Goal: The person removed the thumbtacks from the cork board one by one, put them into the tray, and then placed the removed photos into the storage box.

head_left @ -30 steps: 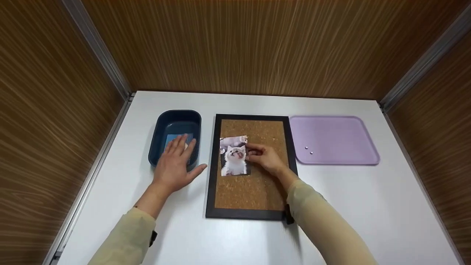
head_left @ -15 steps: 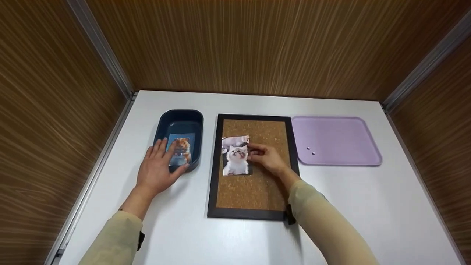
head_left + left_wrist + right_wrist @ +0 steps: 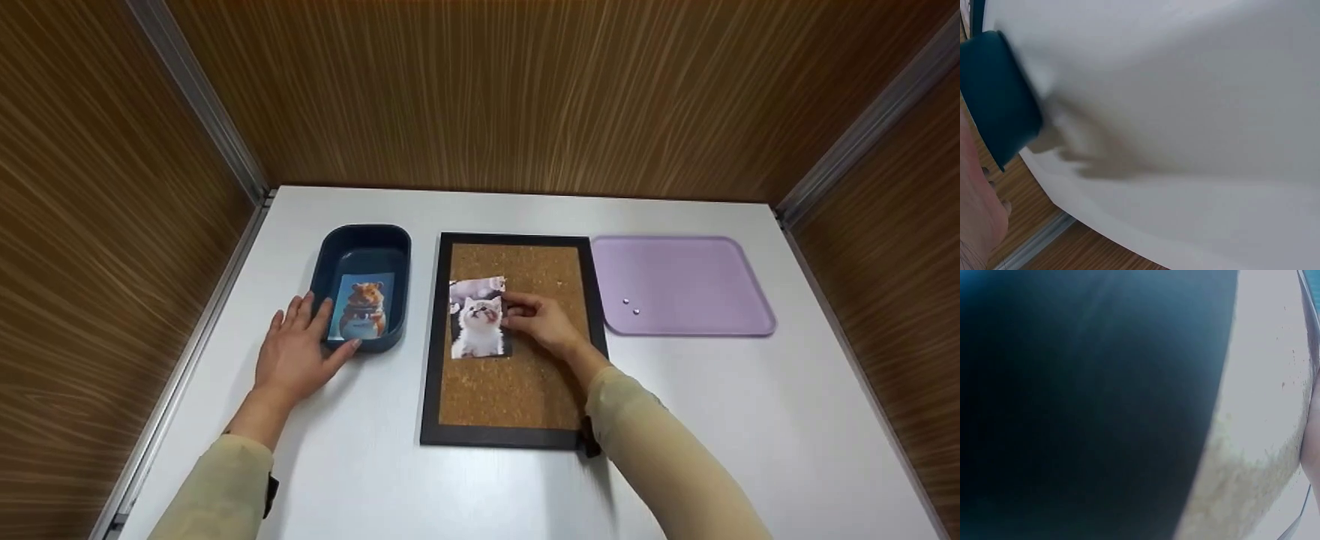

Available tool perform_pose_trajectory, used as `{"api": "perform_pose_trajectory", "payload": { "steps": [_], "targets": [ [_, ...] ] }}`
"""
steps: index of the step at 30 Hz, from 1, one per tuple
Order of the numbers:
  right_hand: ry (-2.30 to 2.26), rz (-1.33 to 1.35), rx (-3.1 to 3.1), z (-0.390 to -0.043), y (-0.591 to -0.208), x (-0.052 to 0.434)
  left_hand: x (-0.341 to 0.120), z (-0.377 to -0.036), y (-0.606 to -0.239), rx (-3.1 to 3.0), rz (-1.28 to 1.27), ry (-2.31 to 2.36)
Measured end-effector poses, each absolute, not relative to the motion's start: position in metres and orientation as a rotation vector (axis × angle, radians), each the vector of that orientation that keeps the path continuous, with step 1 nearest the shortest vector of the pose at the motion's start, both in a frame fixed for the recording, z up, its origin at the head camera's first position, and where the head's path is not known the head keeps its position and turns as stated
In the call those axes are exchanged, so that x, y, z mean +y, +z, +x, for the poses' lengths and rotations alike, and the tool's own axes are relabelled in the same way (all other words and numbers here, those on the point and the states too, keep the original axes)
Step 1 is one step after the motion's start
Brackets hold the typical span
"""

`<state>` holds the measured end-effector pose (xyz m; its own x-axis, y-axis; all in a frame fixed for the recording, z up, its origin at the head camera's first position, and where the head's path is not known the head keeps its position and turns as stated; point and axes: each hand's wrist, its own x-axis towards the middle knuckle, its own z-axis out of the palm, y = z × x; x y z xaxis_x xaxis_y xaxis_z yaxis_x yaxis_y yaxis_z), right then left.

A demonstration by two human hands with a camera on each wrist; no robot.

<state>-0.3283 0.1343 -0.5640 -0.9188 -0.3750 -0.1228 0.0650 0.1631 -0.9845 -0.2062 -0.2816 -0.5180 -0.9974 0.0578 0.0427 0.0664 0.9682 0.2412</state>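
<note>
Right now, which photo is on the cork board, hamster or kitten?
The kitten photo: it lies on the cork board under the right hand's fingertips. The hamster photo lies inside the dark blue tub beside the left hand.

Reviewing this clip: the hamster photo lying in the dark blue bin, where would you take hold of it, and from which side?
Likely from above, by its far edge. The hamster photo lies flat on the floor of the blue bin, with bare floor beyond that edge; the left hand rests at the near wall.
</note>
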Motion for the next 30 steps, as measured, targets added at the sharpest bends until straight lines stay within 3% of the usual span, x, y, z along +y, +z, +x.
{"api": "perform_pose_trajectory", "payload": {
  "steps": [30],
  "targets": [
    [-1.920, -0.227, 2.058, -0.3295, -0.5610, 0.1365, -0.2896, -0.2021, -0.5282, -3.104, -0.081, -0.381]
  ]
}}
